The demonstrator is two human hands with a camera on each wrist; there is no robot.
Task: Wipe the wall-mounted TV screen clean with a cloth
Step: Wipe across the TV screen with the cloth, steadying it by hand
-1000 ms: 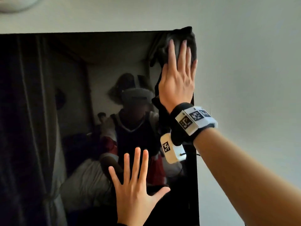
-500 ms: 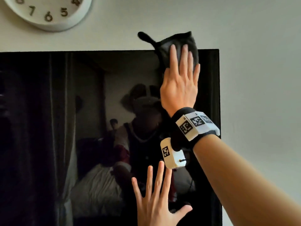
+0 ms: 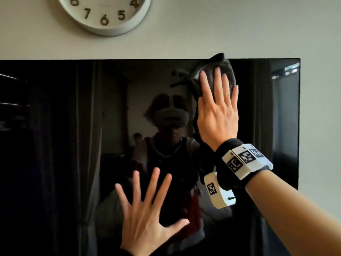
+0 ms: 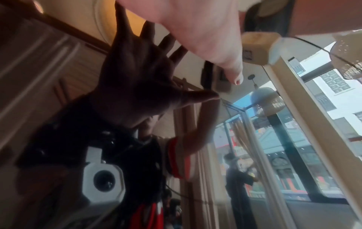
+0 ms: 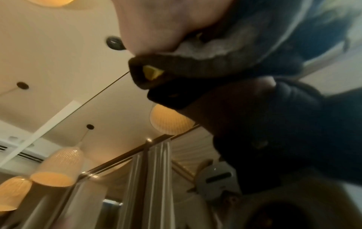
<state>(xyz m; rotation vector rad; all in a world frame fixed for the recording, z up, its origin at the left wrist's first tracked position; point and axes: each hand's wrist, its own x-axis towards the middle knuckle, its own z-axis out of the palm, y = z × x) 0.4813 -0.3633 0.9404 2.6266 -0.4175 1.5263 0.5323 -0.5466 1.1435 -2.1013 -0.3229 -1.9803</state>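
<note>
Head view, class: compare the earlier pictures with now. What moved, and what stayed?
The right hand slid the cloth leftward along the TV screen top edge, away from its right corner. Unchanged: right hand flat on cloth, left hand spread open lower down.

Dim, soft head view; glossy reflections; blurred, warm-lit, edge-warped wrist views.

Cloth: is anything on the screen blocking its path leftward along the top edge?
Nothing visible does. The right hand presses the cloth flat near the screen's top edge; the glass to its left is bare. The left hand is spread lower down, below that path.
</note>
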